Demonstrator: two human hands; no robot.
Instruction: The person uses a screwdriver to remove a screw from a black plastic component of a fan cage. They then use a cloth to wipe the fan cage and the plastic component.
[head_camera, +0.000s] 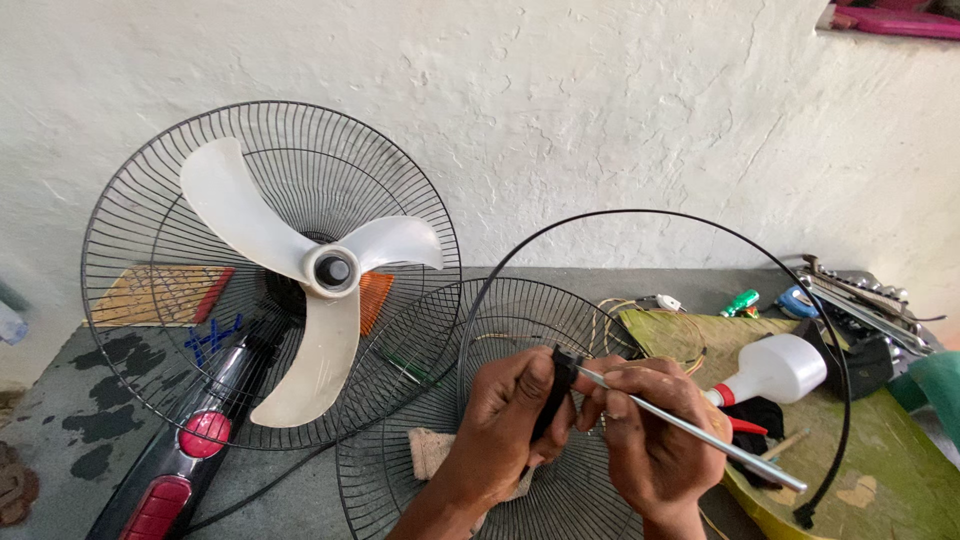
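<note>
A fan with white blades (300, 270) is propped at the table's (80, 430) left edge. Near the front edge, the black guard ring's clasp (562, 375) is pinched by the left hand (510, 410), while a screwdriver (690, 430) is gripped in the right hand's (655, 440) closed fingers.

The left hand (510, 410) pinches the black clip (556, 390) of a thin black ring (700, 232) — the right hand (655, 440) sets a screwdriver (690, 432) against it, above a loose fan grille (500, 320) on the worktop (70, 420).

Rough white plaster wall (600, 90) — grey stained worktop (60, 420) below, daylight.
</note>
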